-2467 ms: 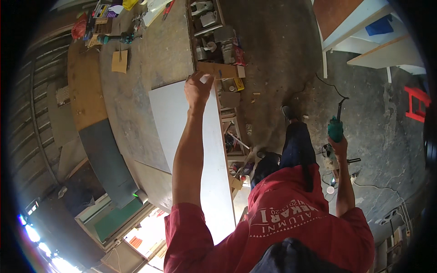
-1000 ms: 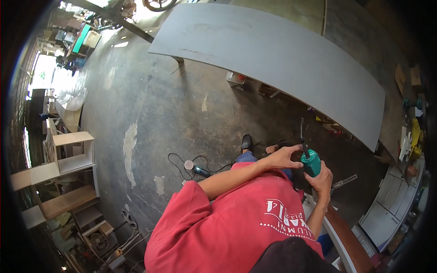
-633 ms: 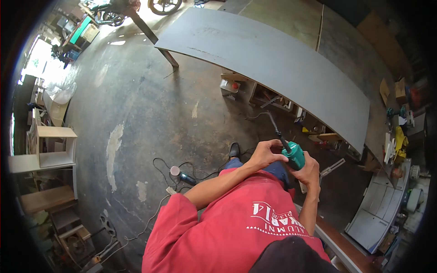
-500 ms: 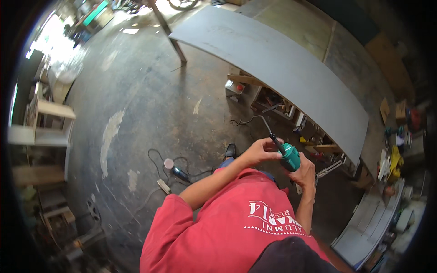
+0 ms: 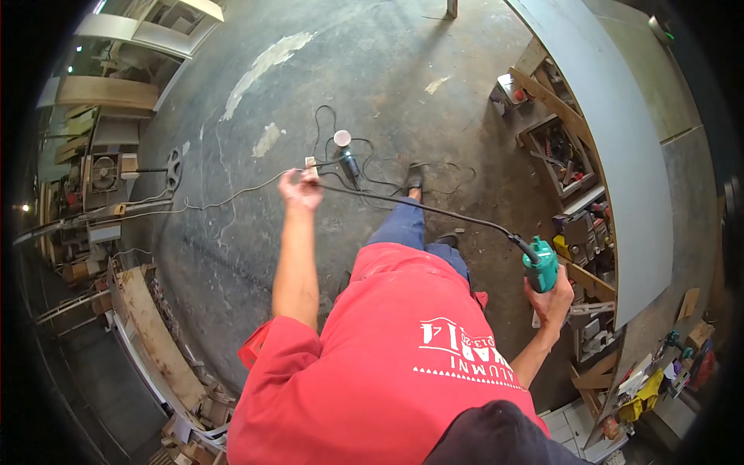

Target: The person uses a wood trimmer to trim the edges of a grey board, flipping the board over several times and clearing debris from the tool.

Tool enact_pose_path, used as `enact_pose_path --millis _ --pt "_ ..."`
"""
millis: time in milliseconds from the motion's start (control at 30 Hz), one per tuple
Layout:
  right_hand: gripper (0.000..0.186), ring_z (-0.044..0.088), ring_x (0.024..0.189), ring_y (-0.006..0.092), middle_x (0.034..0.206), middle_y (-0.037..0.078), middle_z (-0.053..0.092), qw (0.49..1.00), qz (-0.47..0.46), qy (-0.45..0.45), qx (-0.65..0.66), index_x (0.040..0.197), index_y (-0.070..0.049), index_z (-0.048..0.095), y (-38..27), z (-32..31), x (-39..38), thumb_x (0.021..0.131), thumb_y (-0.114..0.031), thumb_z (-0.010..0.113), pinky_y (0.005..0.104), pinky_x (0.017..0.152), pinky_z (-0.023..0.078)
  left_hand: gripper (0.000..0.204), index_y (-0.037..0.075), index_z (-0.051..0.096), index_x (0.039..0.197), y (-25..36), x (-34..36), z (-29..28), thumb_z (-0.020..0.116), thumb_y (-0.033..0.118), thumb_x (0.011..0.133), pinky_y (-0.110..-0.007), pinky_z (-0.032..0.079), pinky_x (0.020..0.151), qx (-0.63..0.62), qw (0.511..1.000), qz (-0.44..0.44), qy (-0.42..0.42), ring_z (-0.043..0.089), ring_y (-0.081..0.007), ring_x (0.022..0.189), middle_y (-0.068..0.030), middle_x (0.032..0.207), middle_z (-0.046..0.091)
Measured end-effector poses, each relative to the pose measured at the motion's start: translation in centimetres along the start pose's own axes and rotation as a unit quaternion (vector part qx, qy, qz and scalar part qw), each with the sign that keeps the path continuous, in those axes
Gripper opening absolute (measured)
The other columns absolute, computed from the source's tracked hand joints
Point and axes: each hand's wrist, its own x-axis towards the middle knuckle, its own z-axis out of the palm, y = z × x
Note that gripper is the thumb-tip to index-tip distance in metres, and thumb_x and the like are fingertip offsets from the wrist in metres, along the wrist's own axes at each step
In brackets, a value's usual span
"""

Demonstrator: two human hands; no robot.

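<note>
Green plastic shows in the head view at the person's right: a power tool [image 5: 544, 270], its body wrapped by the right hand [image 5: 552, 301], out in front of the red shirt [image 5: 364, 349] and near the bench [image 5: 655, 89]. A black cord [image 5: 442, 212] leaves the tool's end and stretches across to the left hand [image 5: 301, 192], whose slightly blurred fingers are closed on it. Half a second ago that hand was just beside the tool, where the cord comes out, and the cord dangled in a bent curve; now the left arm reaches well out, and the cord spans the gap between the hands with only a slight sag.

The view has turned too: the grey panel [image 5: 601, 108] on the bench, which slanted across the upper right, now runs down the right side. A second, dark tool with a round pale disc [image 5: 349, 163] lies on the concrete floor [image 5: 364, 74] beside a pale socket block [image 5: 311, 165], which appears just beyond the left hand.
</note>
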Motion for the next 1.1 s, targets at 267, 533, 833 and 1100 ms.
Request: enact_pose_path --millis 267,533,833,1100 --pt "0.05 0.067 0.086 0.04 0.093 0.018 0.068 0.992 0.045 0.117 0.014 0.112 -0.007 0.061 -1.3 -1.7 -6.1 0.07 -0.023 0.084 0.0447 0.076 0.052 0.056 -0.012 0.049 0.128 25.4 -6.3 0.4 0.063 0.021 0.085 -0.026 0.051 0.056 -0.04 0.969 0.242 -0.041 0.053 -0.0139 0.056 -0.0048 0.077 0.056" --pt "0.05 0.067 0.083 0.0425 0.09 0.02 0.068 0.979 0.019 0.196 -0.047 0.114 -0.004 0.061 -10.0 3.4 -9.4 0.075 -0.027 0.083 0.0468 0.074 0.051 0.037 -0.005 0.059 0.126 37.2 -20.3 9.2 0.052 0.021 0.101 -0.021 0.019 0.04 0.265 0.857 0.402 -0.184 0.027 -0.0041 0.047 0.0051 0.065 0.042" --pt "0.044 0.069 0.08 0.0285 0.091 0.015 0.071 0.989 -0.098 0.092 0.059 0.112 -0.001 0.062 -21.4 14.0 -3.0 0.078 -0.02 0.083 0.0386 0.075 0.053 0.009 0.005 0.063 0.087 47.0 -42.6 4.9 0.056 0.008 0.083 -0.018 0.024 0.047 0.309 0.502 0.652 -0.476 0.03 -0.0006 0.042 0.0081 0.05 0.04" --pt "0.046 0.067 0.083 0.0445 0.085 0.022 0.068 0.98 -0.2 -0.009 -0.014 0.1 -0.005 0.06 -29.9 17.7 4.6 0.068 -0.026 0.084 0.0471 0.071 0.053 0.024 0.012 0.056 0.08 41.1 -43.3 0.0 0.055 0.016 0.104 -0.019 0.021 0.043 0.228 0.58 0.624 -0.471 0.03 -0.0012 0.035 0.0085 0.046 0.042"
